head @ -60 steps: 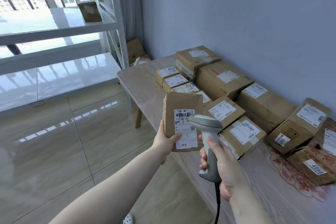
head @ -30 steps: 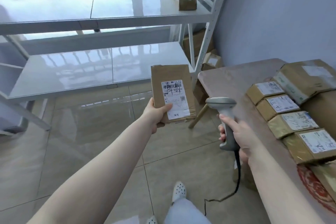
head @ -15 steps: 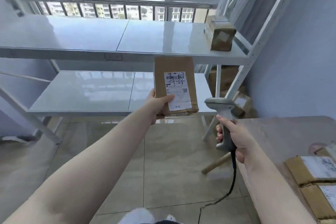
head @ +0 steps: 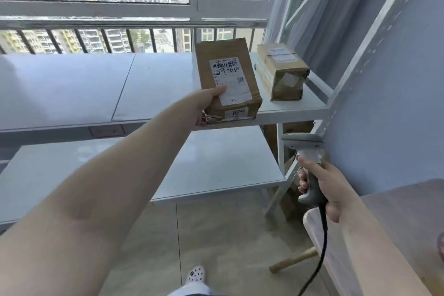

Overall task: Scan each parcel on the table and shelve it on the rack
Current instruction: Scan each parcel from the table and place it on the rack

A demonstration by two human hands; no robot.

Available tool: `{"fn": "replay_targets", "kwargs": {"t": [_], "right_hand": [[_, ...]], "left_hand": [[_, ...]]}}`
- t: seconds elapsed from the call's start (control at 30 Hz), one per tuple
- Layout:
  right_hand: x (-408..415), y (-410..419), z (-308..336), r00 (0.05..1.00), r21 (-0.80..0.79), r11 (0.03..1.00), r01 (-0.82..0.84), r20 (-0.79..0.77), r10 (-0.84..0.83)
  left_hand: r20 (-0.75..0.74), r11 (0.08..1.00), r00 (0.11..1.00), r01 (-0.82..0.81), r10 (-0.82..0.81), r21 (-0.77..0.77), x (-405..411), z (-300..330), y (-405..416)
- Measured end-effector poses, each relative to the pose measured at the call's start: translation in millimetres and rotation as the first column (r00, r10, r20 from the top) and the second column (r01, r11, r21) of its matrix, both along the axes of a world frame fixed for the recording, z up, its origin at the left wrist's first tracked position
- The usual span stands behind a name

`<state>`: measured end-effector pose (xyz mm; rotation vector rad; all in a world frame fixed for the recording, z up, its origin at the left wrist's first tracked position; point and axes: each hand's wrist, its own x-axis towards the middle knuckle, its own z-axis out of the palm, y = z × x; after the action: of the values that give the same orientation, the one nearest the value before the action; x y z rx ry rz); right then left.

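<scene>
One parcel (head: 228,81) has travelled from the table (head: 396,218) to the rack (head: 288,108), gripped at its lower corner by the left hand (head: 206,106), beside a shelved box (head: 281,72). Scanning looks done; release comes next. Right hand (head: 322,187) grips the scanner (head: 306,166).

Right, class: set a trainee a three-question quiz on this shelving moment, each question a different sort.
1. True or false: the left hand holds the parcel by the upper shelf.
2. The right hand grips: A) tape B) scanner C) pen.
3. How many boxes already sit on that shelf?

Key: 1 true; 2 B; 3 one, the box at the right end.
</scene>
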<state>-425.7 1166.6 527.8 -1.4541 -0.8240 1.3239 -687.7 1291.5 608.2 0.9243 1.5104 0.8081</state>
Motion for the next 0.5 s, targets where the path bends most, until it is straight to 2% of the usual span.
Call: {"fn": "replay_targets", "kwargs": {"t": [0.2, 0.5], "right_hand": [[-6, 77, -3, 0.994, 0.022, 0.994, 0.110, -0.023, -0.110], [14, 132, -13, 0.994, -0.003, 0.995, 0.100, -0.031, -0.100]], "left_hand": [[-0.010, 0.995, 0.996, 0.083, -0.083, -0.050, 8, -2, 98], [-0.069, 0.980, 0.988, 0.129, -0.141, -0.153, 45, -2, 175]]}}
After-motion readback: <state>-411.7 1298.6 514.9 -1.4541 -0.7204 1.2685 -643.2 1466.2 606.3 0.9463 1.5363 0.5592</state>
